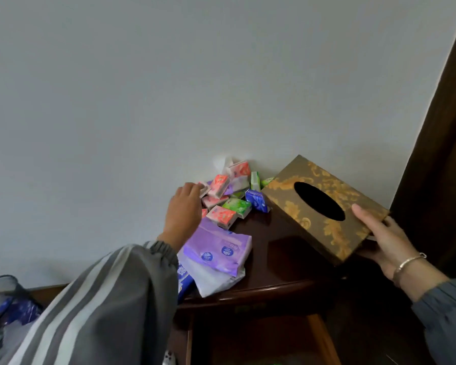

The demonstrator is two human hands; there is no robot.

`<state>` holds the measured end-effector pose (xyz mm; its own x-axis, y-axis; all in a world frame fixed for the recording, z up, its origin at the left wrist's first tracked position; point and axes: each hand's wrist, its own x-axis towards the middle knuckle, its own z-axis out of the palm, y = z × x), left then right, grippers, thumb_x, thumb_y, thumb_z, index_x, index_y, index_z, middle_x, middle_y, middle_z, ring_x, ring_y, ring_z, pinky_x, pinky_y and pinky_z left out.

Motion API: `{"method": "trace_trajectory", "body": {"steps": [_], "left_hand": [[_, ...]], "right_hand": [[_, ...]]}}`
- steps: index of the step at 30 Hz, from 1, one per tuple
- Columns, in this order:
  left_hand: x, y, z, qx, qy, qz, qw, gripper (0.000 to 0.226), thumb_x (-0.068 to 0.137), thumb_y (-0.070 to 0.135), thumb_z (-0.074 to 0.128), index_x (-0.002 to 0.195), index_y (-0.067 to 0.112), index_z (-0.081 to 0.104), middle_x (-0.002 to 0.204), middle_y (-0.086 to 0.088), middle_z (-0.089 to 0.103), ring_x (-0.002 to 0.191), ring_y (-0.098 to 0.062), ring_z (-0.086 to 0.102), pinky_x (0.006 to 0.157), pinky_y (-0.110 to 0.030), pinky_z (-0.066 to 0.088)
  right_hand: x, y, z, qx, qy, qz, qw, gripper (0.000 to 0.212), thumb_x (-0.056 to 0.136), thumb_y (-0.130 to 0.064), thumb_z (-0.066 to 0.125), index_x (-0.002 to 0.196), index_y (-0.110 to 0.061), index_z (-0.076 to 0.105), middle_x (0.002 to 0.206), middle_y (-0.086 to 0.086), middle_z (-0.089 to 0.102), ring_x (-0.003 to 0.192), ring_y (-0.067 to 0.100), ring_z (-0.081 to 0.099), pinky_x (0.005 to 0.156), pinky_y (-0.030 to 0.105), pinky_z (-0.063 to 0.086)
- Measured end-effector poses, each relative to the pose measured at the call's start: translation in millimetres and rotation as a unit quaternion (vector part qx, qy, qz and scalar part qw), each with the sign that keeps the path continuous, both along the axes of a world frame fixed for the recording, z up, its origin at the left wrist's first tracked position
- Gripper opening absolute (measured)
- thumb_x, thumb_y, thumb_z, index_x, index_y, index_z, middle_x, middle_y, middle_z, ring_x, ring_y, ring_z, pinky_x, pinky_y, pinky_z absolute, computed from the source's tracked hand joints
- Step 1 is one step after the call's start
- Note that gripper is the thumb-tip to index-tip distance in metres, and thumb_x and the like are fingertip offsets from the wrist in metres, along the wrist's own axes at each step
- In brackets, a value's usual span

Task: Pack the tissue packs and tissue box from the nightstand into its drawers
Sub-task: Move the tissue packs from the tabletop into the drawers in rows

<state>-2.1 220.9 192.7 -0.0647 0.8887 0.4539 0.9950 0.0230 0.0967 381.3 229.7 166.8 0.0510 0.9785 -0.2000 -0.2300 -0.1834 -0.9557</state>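
Observation:
A gold-patterned brown tissue box (pixel 311 206) with a dark oval slot is tilted above the right side of the dark wooden nightstand (pixel 274 262). My right hand (pixel 385 241) grips its near right end. A heap of several small tissue packs (pixel 228 197), red, green, purple and blue, lies against the wall. My left hand (pixel 184 209) reaches into the heap's left side, its fingertips on a small pink pack (pixel 204 189); whether it grips the pack is unclear. A large purple tissue pack (pixel 216 248) lies on a white one (pixel 213 281) at the front left.
A drawer (pixel 248 338) stands open below the nightstand top, its inside dark. A dark bin (pixel 3 301) with bagged items is at the lower left. A plain wall runs behind, and dark wood panelling (pixel 442 127) rises on the right.

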Motion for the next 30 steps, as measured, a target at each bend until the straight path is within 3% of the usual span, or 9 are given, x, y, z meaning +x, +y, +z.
{"method": "trace_trajectory", "body": {"steps": [4, 9, 16, 20, 26, 30], "left_hand": [[-50.1, 30.6, -20.3, -0.197, 0.023, 0.043, 0.979, 0.046, 0.088, 0.008, 0.054, 0.132, 0.017, 0.05, 0.132, -0.008, 0.049, 0.12, -0.032, 0.047, 0.094, -0.043, 0.042], [-65.5, 56.6, -40.3, -0.299, 0.067, 0.023, 0.952, 0.042, 0.086, 0.035, 0.059, 0.123, 0.019, 0.053, 0.128, -0.005, 0.05, 0.12, -0.03, 0.05, 0.092, -0.044, 0.043], [-74.1, 64.6, -54.2, -0.263, 0.176, 0.024, 0.948, 0.057, 0.085, 0.038, 0.06, 0.137, 0.024, 0.041, 0.138, -0.004, 0.04, 0.124, -0.029, 0.037, 0.099, -0.041, 0.035], [-71.5, 61.4, -49.7, -0.269, 0.164, 0.019, 0.949, 0.055, 0.083, 0.04, 0.06, 0.133, 0.027, 0.045, 0.137, -0.005, 0.038, 0.125, -0.03, 0.034, 0.101, -0.043, 0.033], [-66.1, 56.8, -10.4, -0.188, 0.121, 0.016, 0.975, 0.056, 0.077, 0.047, 0.067, 0.124, 0.024, 0.047, 0.122, 0.0, 0.055, 0.115, -0.026, 0.047, 0.093, -0.042, 0.034], [-33.4, 62.2, 8.1, -0.173, 0.09, -0.056, 0.979, 0.058, 0.073, 0.045, 0.071, 0.124, 0.026, 0.05, 0.12, -0.001, 0.059, 0.112, -0.027, 0.052, 0.092, -0.041, 0.036]], "right_hand": [[0.1, 15.9, 0.1, 0.003, -0.01, 0.021, 1.0, 0.06, 0.051, -0.052, 0.078, 0.104, -0.03, 0.063, 0.104, -0.002, 0.07, 0.097, 0.019, 0.065, 0.077, 0.041, 0.053], [-10.7, 33.6, -0.4, -0.008, -0.023, 0.021, 0.999, 0.055, 0.05, -0.051, 0.078, 0.099, -0.03, 0.064, 0.106, 0.0, 0.069, 0.1, 0.023, 0.063, 0.089, 0.048, 0.049], [-27.9, 40.4, -1.7, -0.02, -0.029, 0.03, 0.999, 0.064, 0.05, -0.053, 0.079, 0.106, -0.028, 0.062, 0.106, -0.002, 0.069, 0.098, 0.02, 0.064, 0.074, 0.039, 0.052], [-38.3, 35.4, -1.5, -0.021, -0.025, 0.028, 0.999, 0.066, 0.055, -0.051, 0.078, 0.114, -0.026, 0.06, 0.108, -0.001, 0.068, 0.099, 0.02, 0.064, 0.073, 0.039, 0.053], [-41.2, 30.2, 1.4, -0.015, -0.024, 0.014, 0.999, 0.067, 0.055, -0.052, 0.078, 0.114, -0.026, 0.06, 0.107, -0.002, 0.068, 0.098, 0.019, 0.064, 0.08, 0.042, 0.053], [-39.2, 29.1, 0.1, -0.019, -0.018, 0.007, 1.0, 0.069, 0.052, -0.054, 0.078, 0.114, -0.027, 0.06, 0.109, -0.003, 0.067, 0.101, 0.019, 0.063, 0.085, 0.045, 0.051]]}}
